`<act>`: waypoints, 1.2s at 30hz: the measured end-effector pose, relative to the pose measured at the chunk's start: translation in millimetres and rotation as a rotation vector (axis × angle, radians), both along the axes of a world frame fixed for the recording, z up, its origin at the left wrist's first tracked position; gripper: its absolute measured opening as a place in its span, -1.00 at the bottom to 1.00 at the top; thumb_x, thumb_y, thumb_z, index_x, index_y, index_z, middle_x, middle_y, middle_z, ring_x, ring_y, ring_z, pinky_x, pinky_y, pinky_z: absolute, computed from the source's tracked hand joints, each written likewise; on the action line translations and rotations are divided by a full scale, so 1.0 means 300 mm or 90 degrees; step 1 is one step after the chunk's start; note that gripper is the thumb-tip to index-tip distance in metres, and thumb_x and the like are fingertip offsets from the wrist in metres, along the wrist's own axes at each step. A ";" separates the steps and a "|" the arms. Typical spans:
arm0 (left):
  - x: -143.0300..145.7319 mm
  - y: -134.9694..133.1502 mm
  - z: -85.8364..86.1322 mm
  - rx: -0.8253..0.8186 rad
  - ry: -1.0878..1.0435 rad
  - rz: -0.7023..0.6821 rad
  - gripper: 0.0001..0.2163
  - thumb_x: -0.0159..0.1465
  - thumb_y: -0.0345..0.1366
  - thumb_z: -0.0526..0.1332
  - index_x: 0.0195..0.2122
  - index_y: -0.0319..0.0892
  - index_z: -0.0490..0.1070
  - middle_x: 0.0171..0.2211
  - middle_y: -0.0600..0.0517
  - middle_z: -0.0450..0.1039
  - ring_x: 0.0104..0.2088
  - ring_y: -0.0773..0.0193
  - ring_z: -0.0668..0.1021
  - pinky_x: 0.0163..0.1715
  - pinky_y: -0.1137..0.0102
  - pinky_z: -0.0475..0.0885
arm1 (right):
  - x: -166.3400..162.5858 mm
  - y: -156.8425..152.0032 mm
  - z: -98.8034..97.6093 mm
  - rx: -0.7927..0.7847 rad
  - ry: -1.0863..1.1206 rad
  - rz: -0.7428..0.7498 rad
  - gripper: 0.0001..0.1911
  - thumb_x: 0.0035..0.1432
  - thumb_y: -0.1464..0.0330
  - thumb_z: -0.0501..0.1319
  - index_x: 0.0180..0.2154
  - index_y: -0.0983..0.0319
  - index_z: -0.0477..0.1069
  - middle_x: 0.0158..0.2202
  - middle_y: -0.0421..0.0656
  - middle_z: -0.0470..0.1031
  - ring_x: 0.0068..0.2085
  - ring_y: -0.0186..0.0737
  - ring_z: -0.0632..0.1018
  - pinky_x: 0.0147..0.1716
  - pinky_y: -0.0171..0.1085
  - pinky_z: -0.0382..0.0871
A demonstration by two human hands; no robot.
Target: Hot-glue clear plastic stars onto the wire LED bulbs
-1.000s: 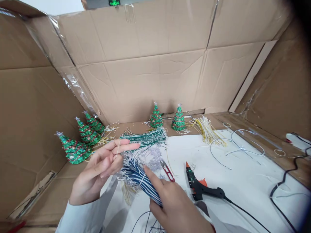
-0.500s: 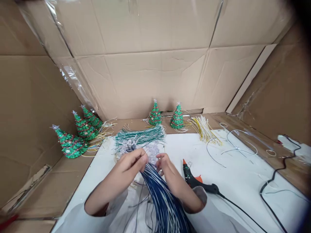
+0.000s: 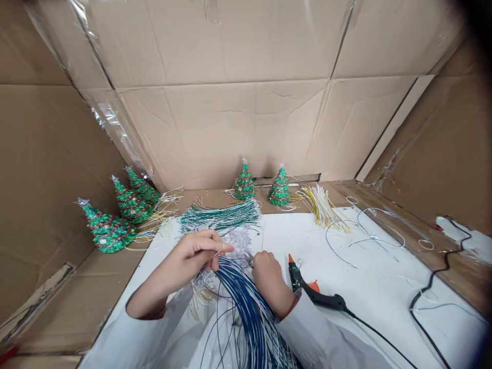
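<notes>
My left hand (image 3: 202,251) pinches a thin pale wire (image 3: 222,249) between thumb and fingers, above one end of a thick bundle of dark blue and white wires (image 3: 242,292). The bundle curves down toward me between my arms. Closed around a small pair of metal snips, my right hand (image 3: 266,277) is just right of the bundle. Only the tips of the snips (image 3: 249,259) show, pointing left; their handles are hidden in the fist. Behind my hands lies a heap of clear, glittery pieces (image 3: 238,238). A bundle of green and white wires (image 3: 219,215) lies beyond it.
Beaded green Christmas trees (image 3: 109,233) stand at the left, with two more (image 3: 279,188) at the back. Yellow and white wires (image 3: 323,205) lie at the back right. A black glue gun (image 3: 317,294) with its cord rests right of my right hand. Cardboard walls (image 3: 230,123) enclose the white board (image 3: 384,277).
My right hand has closed, and the snips now show in it. My left hand has shifted slightly left with the pale wire. The blue bundle's top end has dropped lower.
</notes>
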State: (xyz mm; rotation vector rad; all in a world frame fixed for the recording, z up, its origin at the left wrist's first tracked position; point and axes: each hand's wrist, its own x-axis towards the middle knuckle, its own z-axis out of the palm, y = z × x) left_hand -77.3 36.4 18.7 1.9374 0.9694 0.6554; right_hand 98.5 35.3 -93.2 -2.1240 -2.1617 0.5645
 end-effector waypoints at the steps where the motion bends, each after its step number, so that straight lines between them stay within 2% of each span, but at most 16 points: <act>1: -0.005 0.000 0.005 -0.017 -0.021 0.000 -0.74 0.26 -0.33 0.04 -0.22 -0.14 0.54 -0.49 0.04 0.34 -0.56 0.42 0.43 -0.61 0.53 0.31 | -0.005 0.003 -0.004 0.001 0.000 -0.003 -0.72 0.08 0.63 0.03 -0.22 0.45 0.45 -0.21 0.16 0.48 -0.14 0.00 0.49 -0.27 -0.23 0.28; 6: -0.014 -0.004 0.018 -0.031 -0.037 -0.033 -0.75 0.24 -0.27 0.10 -0.14 -0.12 0.51 -0.37 -0.05 0.46 -0.55 0.40 0.49 -0.63 0.52 0.36 | -0.001 0.003 -0.018 0.032 0.020 -0.010 -0.73 0.14 0.61 -0.03 -0.26 0.43 0.42 -0.24 0.19 0.48 -0.15 -0.03 0.50 -0.26 -0.20 0.28; 8: -0.013 -0.002 0.014 -0.019 -0.016 -0.042 -0.75 0.25 -0.27 0.10 -0.15 -0.15 0.51 -0.39 -0.06 0.49 -0.51 0.36 0.51 -0.59 0.51 0.38 | 0.021 -0.008 -0.008 0.047 0.026 -0.025 -0.77 0.15 0.58 -0.04 -0.27 0.41 0.38 -0.28 0.16 0.49 -0.21 -0.06 0.52 -0.29 -0.21 0.28; 10: -0.006 0.001 0.003 -0.013 -0.001 -0.027 -0.76 0.24 -0.27 0.10 -0.22 -0.20 0.53 -0.46 -0.05 0.50 -0.49 0.32 0.52 -0.55 0.48 0.40 | 0.056 -0.023 0.011 0.083 0.100 -0.051 -0.82 0.17 0.54 -0.05 -0.29 0.36 0.31 -0.37 0.07 0.48 -0.31 -0.11 0.53 -0.35 -0.23 0.27; 12: 0.007 0.002 -0.015 -0.021 0.008 0.009 -0.77 0.23 -0.27 0.11 -0.31 -0.25 0.52 -0.53 -0.02 0.47 -0.50 0.32 0.51 -0.53 0.47 0.40 | 0.098 -0.037 0.035 0.105 0.307 -0.066 -0.88 0.19 0.44 -0.05 -0.35 0.27 0.22 -0.47 -0.08 0.44 -0.45 -0.21 0.49 -0.44 -0.27 0.24; 14: 0.024 0.000 -0.035 -0.025 0.029 0.052 -0.77 0.24 -0.28 0.08 -0.39 -0.26 0.48 -0.56 0.01 0.46 -0.53 0.33 0.49 -0.51 0.47 0.39 | 0.136 -0.048 0.062 0.084 0.587 -0.064 -0.89 0.19 0.33 -0.04 -0.36 0.21 0.13 -0.54 -0.24 0.36 -0.59 -0.35 0.39 -0.57 -0.35 0.17; 16: 0.043 -0.004 -0.054 0.004 0.076 0.082 -0.76 0.25 -0.31 0.02 -0.45 -0.24 0.42 -0.57 0.04 0.44 -0.53 0.34 0.48 -0.50 0.48 0.35 | 0.162 -0.055 0.087 0.003 0.787 -0.057 -0.85 0.15 0.25 0.02 -0.29 0.19 0.11 -0.60 -0.35 0.26 -0.69 -0.44 0.22 -0.67 -0.41 0.01; 18: 0.058 -0.009 -0.070 0.051 0.135 0.100 -0.76 0.25 -0.36 -0.01 -0.50 -0.22 0.37 -0.58 0.07 0.43 -0.52 0.35 0.48 -0.50 0.50 0.31 | 0.169 -0.060 0.106 -0.114 0.878 -0.062 -0.73 0.07 0.21 0.10 -0.22 0.22 0.15 -0.64 -0.39 0.17 -0.70 -0.49 0.09 -0.69 -0.43 -0.14; 21: 0.073 -0.012 -0.085 0.082 0.202 0.105 -0.75 0.22 -0.40 0.00 -0.57 -0.20 0.34 -0.62 0.08 0.42 -0.54 0.35 0.46 -0.51 0.50 0.26 | 0.148 -0.066 0.115 -0.272 0.919 -0.054 -0.59 0.02 0.07 0.12 -0.32 0.31 0.29 -0.64 -0.39 0.05 -0.66 -0.52 -0.01 -0.68 -0.40 -0.24; 24: 0.085 -0.016 -0.091 0.105 0.239 0.117 -0.73 0.22 -0.39 0.01 -0.61 -0.20 0.32 -0.63 0.07 0.43 -0.55 0.34 0.46 -0.50 0.49 0.23 | 0.109 -0.069 0.101 -0.339 0.923 -0.050 -0.49 0.00 -0.05 0.09 -0.49 0.32 0.28 -0.66 -0.40 -0.05 -0.66 -0.54 -0.04 -0.68 -0.40 -0.24; 28: 0.099 -0.033 -0.092 0.147 0.269 0.144 -0.73 0.25 -0.36 -0.01 -0.57 -0.18 0.33 -0.61 0.05 0.42 -0.53 0.30 0.46 -0.50 0.47 0.23 | 0.072 -0.064 0.086 -0.408 0.897 -0.071 -0.57 0.09 0.02 0.03 -0.51 0.27 0.20 -0.68 -0.40 0.01 -0.71 -0.56 0.09 -0.71 -0.47 -0.15; 32: 0.110 -0.058 -0.096 0.191 0.313 0.130 -0.74 0.24 -0.39 -0.04 -0.56 -0.17 0.31 -0.60 0.04 0.41 -0.55 0.29 0.44 -0.52 0.46 0.22 | 0.065 -0.037 0.091 -0.424 0.875 -0.017 -0.60 0.18 0.07 -0.09 -0.46 0.24 0.21 -0.72 -0.38 0.11 -0.75 -0.48 0.29 -0.78 -0.47 -0.06; 36: 0.115 -0.071 -0.093 0.216 0.307 0.138 -0.74 0.25 -0.38 -0.07 -0.55 -0.16 0.28 -0.57 0.03 0.41 -0.54 0.29 0.44 -0.53 0.46 0.22 | 0.077 -0.011 0.105 -0.472 0.862 0.014 -0.63 0.19 0.16 -0.14 -0.47 0.24 0.23 -0.75 -0.37 0.13 -0.77 -0.45 0.32 -0.80 -0.48 0.04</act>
